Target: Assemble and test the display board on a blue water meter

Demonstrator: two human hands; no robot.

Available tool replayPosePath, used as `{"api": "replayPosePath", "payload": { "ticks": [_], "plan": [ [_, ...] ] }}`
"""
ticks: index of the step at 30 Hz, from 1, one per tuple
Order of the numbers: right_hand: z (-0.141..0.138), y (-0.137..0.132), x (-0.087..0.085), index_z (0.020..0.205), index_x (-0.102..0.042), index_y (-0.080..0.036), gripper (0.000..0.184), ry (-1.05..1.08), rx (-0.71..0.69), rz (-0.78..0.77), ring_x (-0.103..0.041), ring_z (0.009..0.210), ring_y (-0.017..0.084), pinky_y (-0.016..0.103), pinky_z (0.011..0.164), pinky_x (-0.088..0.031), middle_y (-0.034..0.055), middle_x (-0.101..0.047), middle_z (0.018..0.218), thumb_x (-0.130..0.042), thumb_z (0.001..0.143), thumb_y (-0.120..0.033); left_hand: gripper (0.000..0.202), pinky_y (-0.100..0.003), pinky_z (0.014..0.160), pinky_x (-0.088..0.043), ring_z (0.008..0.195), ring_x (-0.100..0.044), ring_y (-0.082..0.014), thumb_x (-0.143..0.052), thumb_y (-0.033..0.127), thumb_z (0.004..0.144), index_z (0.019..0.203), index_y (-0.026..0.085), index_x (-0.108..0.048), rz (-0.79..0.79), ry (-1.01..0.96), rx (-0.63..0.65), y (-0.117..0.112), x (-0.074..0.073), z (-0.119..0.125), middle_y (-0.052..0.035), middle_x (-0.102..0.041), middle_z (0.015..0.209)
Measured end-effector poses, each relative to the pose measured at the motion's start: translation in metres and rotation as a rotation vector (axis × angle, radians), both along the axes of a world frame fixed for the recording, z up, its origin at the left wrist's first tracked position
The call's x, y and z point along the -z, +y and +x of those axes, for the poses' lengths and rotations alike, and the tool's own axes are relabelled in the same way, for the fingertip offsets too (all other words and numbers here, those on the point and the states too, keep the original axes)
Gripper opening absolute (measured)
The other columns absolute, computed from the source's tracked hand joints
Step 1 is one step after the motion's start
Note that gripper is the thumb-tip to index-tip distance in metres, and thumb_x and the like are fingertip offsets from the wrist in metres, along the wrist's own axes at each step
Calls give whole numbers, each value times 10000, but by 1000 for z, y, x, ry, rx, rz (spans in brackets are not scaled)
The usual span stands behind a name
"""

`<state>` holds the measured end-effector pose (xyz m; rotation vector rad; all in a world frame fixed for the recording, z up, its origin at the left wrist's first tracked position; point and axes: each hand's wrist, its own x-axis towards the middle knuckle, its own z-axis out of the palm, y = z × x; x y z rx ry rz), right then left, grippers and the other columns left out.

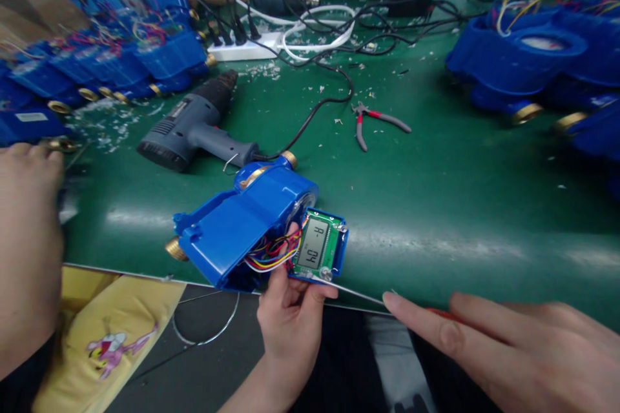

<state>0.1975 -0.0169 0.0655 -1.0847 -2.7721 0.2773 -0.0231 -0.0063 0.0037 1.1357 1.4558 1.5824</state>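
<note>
My left hand [293, 326] is closed on the lower edge of a display module, a green circuit board with an LCD [312, 244] in a blue frame. Coloured wires [276, 258] run from it into the blue water meter [232, 226], which lies tilted at the table's front edge with brass fittings showing. My right hand [513, 342] grips a screwdriver [358, 295], its orange handle mostly hidden by the fingers. The forefinger lies along the shaft. The screwdriver's tip reaches the board's lower edge, near my left thumb; exact contact is hard to make out.
A heat gun [194, 126] lies behind the meter, its cord trailing to a white power strip [247, 48]. Red-handled cutters [372, 119] rest mid-table. More blue meters [523, 58] stand on both sides. A co-worker's hand [29, 181] is at left; other people sit opposite.
</note>
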Motion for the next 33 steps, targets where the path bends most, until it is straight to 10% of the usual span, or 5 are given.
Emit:
{"api": "replayPosePath", "payload": {
  "ticks": [21, 29, 33],
  "plan": [
    [-5, 7, 23, 1423, -374, -126, 664, 25, -77, 126, -597, 530, 158, 264, 437, -446, 27, -606, 756, -365, 773, 11, 322, -106, 548, -553, 511, -665, -77, -713, 1, 641, 869, 182, -577, -55, -89, 30, 0, -3, 0, 54, -731, 684],
    [-15, 15, 19, 1356, -446, -193, 565, 255, -33, -261, -628, 579, 74, 146, 500, -475, -5, -653, 788, -358, 839, 17, 367, -76, 565, -541, 541, -678, -60, -672, -44, 648, 895, 206, -569, -52, -119, 60, -1, 0, -2, 93, -726, 677],
    [-12, 11, 25, 1346, -485, -188, 579, 216, -17, -57, -603, 495, 112, 212, 416, -444, 2, -638, 722, -332, 825, 14, 336, -79, 592, -547, 534, -679, -60, -701, -10, 670, 893, 203, -569, -62, -83, 72, -1, 0, -2, 89, -731, 667]
  ]
}}
